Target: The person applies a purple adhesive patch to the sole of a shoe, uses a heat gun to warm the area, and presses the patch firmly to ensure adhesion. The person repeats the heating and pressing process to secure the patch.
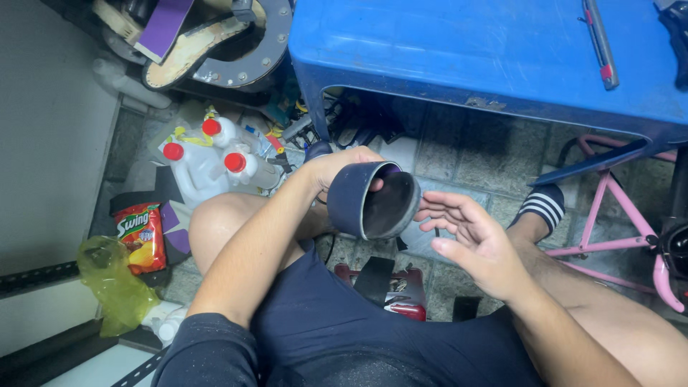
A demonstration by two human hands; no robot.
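Your dark shorts (337, 330) fill the near view. Above them your left hand (337, 168) has its grip closed round a dark cup-shaped rubber sleeve (373, 201), held in the air before the blue counter (466, 50). Your right hand (469, 240) waits open beside it. It looks light and bendy; take it by the rim.

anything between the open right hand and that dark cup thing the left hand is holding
Nothing visible. The right hand is open, its fingertips just beside the rim of the dark cup that the left hand grips, with only a narrow gap of air between them. Floor clutter lies well below both.
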